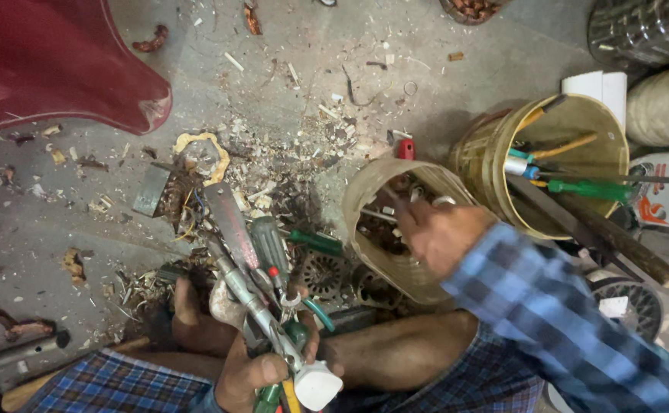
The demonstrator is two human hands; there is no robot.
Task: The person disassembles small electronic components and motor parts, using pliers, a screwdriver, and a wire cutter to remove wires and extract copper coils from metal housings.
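Observation:
My left hand [252, 369] grips a bundle of hand tools [262, 264]: a flat metal file, green-handled screwdrivers, a steel wrench and a white-capped piece near my thumb. They fan upward over the littered floor. My right hand [434, 233], in a blue plaid sleeve, reaches into a small yellowish bucket [365, 200] of rusty hardware bits; its fingers are inside the bucket and blurred. My bare legs lie below both hands.
A larger yellow bucket [495, 153] at right holds long tools and a green-handled screwdriver [588, 188]. A red plastic object [59, 61] stands at upper left. Wood chips, scrap metal and wire litter the concrete floor [288, 99]. Rolled material and a white packet sit at far right.

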